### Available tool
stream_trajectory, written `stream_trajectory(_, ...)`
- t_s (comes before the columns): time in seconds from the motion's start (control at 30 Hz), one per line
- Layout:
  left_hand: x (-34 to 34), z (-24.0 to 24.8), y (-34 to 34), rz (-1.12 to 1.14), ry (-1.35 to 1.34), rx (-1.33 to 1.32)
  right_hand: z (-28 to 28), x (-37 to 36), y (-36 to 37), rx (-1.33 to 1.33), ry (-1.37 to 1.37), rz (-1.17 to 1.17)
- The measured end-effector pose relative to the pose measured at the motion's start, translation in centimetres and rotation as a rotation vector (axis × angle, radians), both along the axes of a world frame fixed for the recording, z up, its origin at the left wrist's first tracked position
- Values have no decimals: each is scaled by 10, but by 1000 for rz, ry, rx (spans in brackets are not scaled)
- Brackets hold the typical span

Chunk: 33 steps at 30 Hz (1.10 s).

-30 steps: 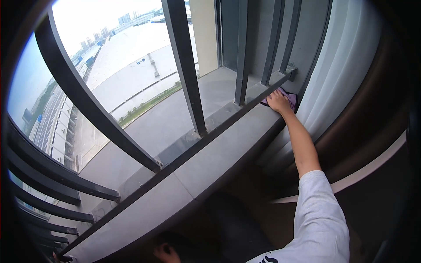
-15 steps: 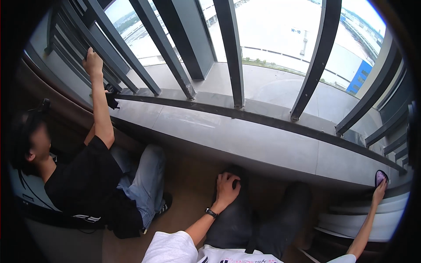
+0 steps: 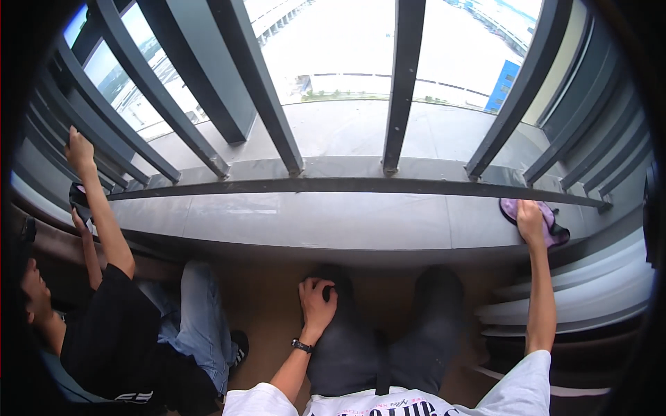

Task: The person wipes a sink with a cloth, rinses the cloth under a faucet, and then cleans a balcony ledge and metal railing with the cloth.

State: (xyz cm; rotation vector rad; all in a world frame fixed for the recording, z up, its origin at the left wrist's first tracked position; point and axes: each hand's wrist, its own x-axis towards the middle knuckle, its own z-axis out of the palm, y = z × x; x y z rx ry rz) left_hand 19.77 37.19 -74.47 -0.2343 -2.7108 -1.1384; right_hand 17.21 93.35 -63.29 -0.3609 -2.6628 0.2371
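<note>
Two people sit side by side on a brown floor before a long grey window ledge, facing a row of dark slanted bars with rooftops and a blue building beyond the glass. At about three o'clock, the wearer's right hand lies flat on a purple cloth, fingers spread and pressing down on it rather than pinching it; the cloth sits on the far right end of the ledge, just below the dark rail that runs along the foot of the bars. The right arm stretches up from the lower edge in a white sleeve. At about six o'clock, the left hand rests on the wearer's left knee, fingers curled loosely over the dark trousers and holding nothing; a black wristwatch circles the wrist. At nine o'clock, a second person in a black shirt and blue jeans sits with one hand raised to a bar and the other on a dark cloth at the ledge's left end, well apart from the wearer's own hands. White folded curtain or blind material bunches at four o'clock, beneath the outstretched right arm. Between the hand on the cloth and the window stand the rail and the bars.
</note>
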Motion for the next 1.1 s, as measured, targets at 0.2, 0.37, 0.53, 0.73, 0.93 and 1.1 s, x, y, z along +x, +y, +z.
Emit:
stream_trajectory(0.2, -1, -1, 5, -13, 29, 2, 2, -58, -76, 387, 190, 329)
stream_trajectory(0.37, 0, 2, 10, -8, 11, -9, -6, -110, -137, 302, 61, 388)
stream_trajectory(0.53, 1, -1, 3, 5, 14, 13, 14, -154, -215, 303, -109, 462)
stream_trajectory(0.73, -2, -1, 8, 8, 16, 8, 12, -116, -249, 248, 80, 692)
stream_trajectory(0.93, 0, 2, 5, 11, 11, 48, 45, -58, -261, 112, -109, 827)
stream_trajectory(1.1, 1, -1, 3, 18, -24, 50, 51, 5, -228, 136, -176, 758)
